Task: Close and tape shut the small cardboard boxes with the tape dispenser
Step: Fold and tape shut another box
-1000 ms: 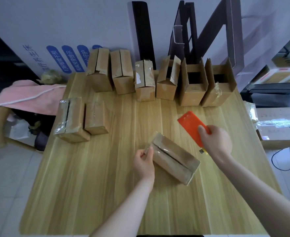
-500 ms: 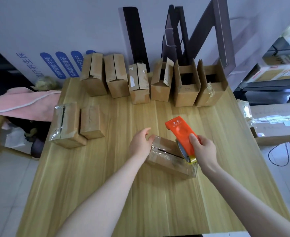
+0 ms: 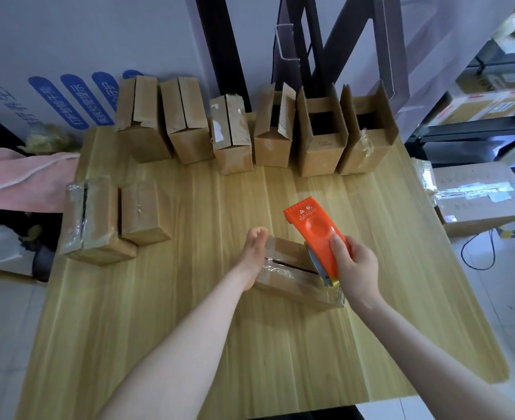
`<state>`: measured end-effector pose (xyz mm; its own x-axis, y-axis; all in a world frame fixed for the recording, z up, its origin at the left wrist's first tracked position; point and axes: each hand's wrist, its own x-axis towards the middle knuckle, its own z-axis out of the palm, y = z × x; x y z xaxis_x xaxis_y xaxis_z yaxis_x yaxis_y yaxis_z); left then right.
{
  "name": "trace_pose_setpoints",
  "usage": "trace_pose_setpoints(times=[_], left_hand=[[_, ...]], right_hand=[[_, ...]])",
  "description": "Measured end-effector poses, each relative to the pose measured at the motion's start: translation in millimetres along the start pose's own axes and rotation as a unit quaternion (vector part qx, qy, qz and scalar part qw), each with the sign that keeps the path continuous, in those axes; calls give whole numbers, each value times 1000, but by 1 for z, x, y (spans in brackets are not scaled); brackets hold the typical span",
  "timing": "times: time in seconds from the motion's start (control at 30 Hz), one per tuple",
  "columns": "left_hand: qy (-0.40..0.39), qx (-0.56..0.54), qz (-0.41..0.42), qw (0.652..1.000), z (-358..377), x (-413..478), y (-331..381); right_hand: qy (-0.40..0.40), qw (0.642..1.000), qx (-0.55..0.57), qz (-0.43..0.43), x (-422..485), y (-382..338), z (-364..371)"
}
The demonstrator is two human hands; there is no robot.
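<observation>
A small brown cardboard box (image 3: 292, 275) lies on its side near the middle of a light wooden table (image 3: 174, 328), its long axis running from the near right to the far left, with glossy clear tape over its top and a dark seam showing between the closed flaps. The left hand (image 3: 253, 253) rests on the left end of this box, fingers held together and fairly straight, pressing down on it rather than wrapping round it. The right hand (image 3: 355, 268) is clenched round the lower part of an orange plastic tape dispenser (image 3: 315, 231), thumb laid on its flat face; the dispenser is tilted, its toothed end pointing up and away, its lower end with the tape roll touching the right end of the box. A strip of clear tape hangs over that end's near corner. Along the far edge of the table stands a row of six brown cardboard boxes (image 3: 186, 125), upright and close together; the two at the right end (image 3: 323, 140) have flaps standing up and dark openings showing. Near the table's left edge lie two tape-covered cardboard boxes (image 3: 92, 219), just beside each other. A pink cloth (image 3: 22, 180) is draped beyond the left edge, and a larger cardboard carton (image 3: 477, 201) sits off the right side.
</observation>
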<state>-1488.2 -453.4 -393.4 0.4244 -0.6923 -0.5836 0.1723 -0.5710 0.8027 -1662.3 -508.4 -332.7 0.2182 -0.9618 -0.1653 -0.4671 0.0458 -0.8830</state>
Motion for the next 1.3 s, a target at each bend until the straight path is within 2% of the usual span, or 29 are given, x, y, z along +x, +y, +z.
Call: trace_pose_setpoints(times=[0.07,0.27,0.5,0.6,0.67,0.77,0.83,0.9,0.93,1.0,1.03,1.1,1.17,1.23,1.3], left_hand=[[-37,-21,-30,999,-3,4,-2],[-60,-135,-130,980,-6,16,-9],[-33,-210,-94,973,-5,16,-22],[21,-263,-128,956,-2,3,-36],[8,-278,-136,951,-5,-9,-48],[3,-184,-61,981,-24,-21,-52],[-40,-71,-9,997,-31,-29,-45],[-99,67,12,993,-27,-43,-38],[-92,117,19,989,-24,-47,-41],[-24,122,36,992,-20,-55,-50],[23,88,34,995,-23,-57,-56],[136,-17,-18,990,-38,-58,-60],[219,-99,-66,968,-58,-56,-58],[264,-52,-71,960,-70,-59,-53],[322,80,2,944,-76,-66,-43]], right_hand=[[2,1000,-10,-11,-1,4,1],[12,999,-22,-27,-4,10,5],[19,1000,-5,-21,-4,14,7],[18,1000,4,-14,-6,10,6],[7,1000,15,-1,-7,5,3],[-10,1000,25,15,-7,0,-4],[-16,999,33,13,-8,-5,-5],[-12,999,41,3,-11,-12,-2],[-12,999,47,2,-12,-16,0],[-20,998,59,-11,-13,-28,6],[-24,998,62,-20,-11,-33,8],[-39,996,76,-28,-9,-45,10],[-50,994,93,-38,-8,-55,11],[-50,993,89,-51,-8,-61,12],[-53,993,93,-47,-8,-63,13]])
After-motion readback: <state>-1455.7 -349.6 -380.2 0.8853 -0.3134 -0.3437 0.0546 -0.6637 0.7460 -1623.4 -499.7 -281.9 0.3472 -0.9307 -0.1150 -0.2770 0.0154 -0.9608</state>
